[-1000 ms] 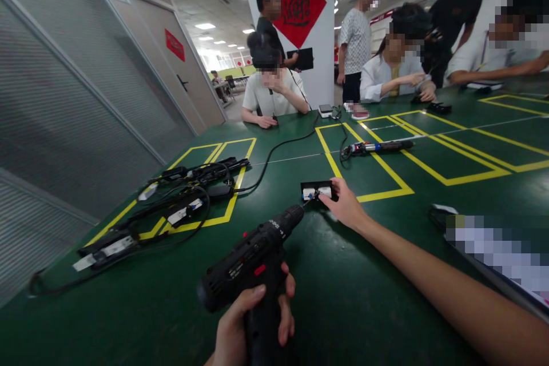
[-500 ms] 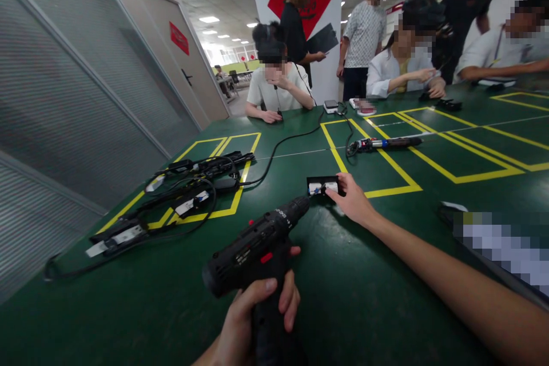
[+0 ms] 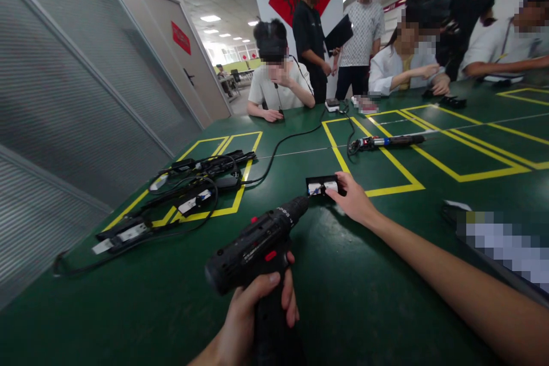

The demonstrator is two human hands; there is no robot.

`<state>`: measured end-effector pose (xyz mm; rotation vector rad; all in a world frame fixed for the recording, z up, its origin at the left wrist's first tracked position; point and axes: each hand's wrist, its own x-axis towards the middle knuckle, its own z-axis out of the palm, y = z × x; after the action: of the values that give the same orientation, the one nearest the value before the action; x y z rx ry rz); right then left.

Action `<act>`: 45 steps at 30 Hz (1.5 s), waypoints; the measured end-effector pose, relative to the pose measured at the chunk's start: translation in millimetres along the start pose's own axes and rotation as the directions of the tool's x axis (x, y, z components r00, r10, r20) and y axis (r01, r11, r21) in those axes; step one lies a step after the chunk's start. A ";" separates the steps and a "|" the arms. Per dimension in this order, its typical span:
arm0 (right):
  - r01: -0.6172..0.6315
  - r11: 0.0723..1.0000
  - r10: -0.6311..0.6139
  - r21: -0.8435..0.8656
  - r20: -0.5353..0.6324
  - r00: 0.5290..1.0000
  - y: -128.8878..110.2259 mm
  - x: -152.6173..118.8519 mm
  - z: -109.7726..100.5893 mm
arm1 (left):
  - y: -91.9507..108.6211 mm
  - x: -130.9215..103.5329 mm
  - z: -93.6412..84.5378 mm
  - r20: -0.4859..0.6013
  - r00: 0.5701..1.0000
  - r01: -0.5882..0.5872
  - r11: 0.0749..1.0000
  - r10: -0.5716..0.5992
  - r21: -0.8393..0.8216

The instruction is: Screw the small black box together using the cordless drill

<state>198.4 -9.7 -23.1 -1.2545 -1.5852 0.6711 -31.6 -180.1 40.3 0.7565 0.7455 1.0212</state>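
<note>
My left hand (image 3: pixel 242 311) is wrapped round the handle of a black cordless drill (image 3: pixel 253 251) with red buttons. The drill slants up and to the right, and its chuck end is right at the front of a small black open-sided box (image 3: pixel 322 179). White and bluish parts show inside the box; whether the bit touches them I cannot tell. From the right, my right hand (image 3: pixel 354 200) grips the box by its right end, thumb at the front and fingers behind. The box rests on the green table (image 3: pixel 364 274).
Black cabled devices (image 3: pixel 197 189) lie on the left within yellow tape. A cable runs back to a small white box (image 3: pixel 331 104). A dark tool-like stick (image 3: pixel 390 142) lies behind my right hand. At right is a blurred flat object (image 3: pixel 506 246). Several people sit or stand opposite.
Both hands, the drill and the box stay almost as they were; the view shifts slightly. Across the table, a standing person with a dark folder has moved to the right.
</note>
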 end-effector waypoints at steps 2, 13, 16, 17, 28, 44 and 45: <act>0.002 1.000 -0.002 -0.001 0.007 1.000 -1.3 -0.5 -0.4 | 3.5 -0.1 -0.1 -0.007 1.000 -0.013 0.999 0.013 0.038; 0.001 1.000 -0.001 -0.019 0.018 1.000 -2.5 -1.6 -1.7 | 10.1 -1.7 3.3 -0.004 1.000 -0.005 0.992 0.006 0.125; 0.003 1.000 -0.002 -0.024 0.018 1.000 -3.2 -2.0 -1.8 | 8.7 -2.4 1.4 0.022 0.999 -0.028 0.990 0.025 0.139; 0.001 1.000 -0.001 -0.024 0.017 1.000 -3.7 -2.1 -1.8 | 8.1 -2.5 0.4 0.027 0.999 -0.032 0.990 0.028 0.139; 0.012 1.000 -0.012 -0.019 0.012 1.000 -1.5 -1.9 0.2 | 5.2 -0.4 -3.9 0.021 1.000 -0.001 0.990 -0.002 0.142; -0.012 0.990 0.015 -0.140 0.020 1.000 -5.9 -2.5 2.4 | 6.0 0.0 -2.2 -0.004 1.000 0.009 0.991 -0.008 0.135; -0.010 0.989 0.013 -0.148 0.021 1.000 -6.2 -2.3 2.4 | 6.5 -0.1 -1.6 -0.009 1.000 0.011 0.990 -0.010 0.139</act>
<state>193.7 -13.5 -19.5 -1.3696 -1.6720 0.5846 -35.8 -177.7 44.8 0.8677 0.8334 0.9703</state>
